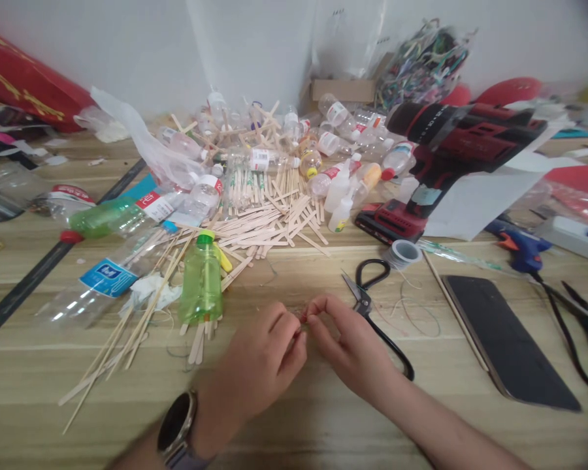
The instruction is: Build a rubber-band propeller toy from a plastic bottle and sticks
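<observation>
Both hands meet low over the near middle of the counter (284, 444), backs turned up, with their fingertips almost touching. The left hand (264, 359), wearing a wristwatch (178, 421), has its fingers curled and its grip pressed together. The right hand (347, 343) comes in from the near right, its grip a pinch of thumb and forefinger. Between the two lies a thin reddish strand (303, 318), held right at the fingertips of both; it is too small and blurred to tell exactly what it is or where its ends go.

Just beyond the right hand, to its right, black-handled scissors (364, 305) rest on the counter with their blades pointing far and left. Loose thread (411, 318) curls to the right of the scissors, near a small grey plastic cup (406, 254). Farther right, a thin wooden rod (455, 313) lies along the left edge of a dark smartphone (509, 339), and a blue glue gun (525, 253) sits beyond the phone. A red and black cordless drill (463, 140) stands upright on its battery on the far right.

To the left of the hands stands a green plastic bottle (200, 277) with flat wooden ends showing at its base. A clear bottle with a blue label (108, 277) lies farther left. Beyond the hands, craft sticks (255, 228) are heaped in front of jumbled plastic bottles.
</observation>
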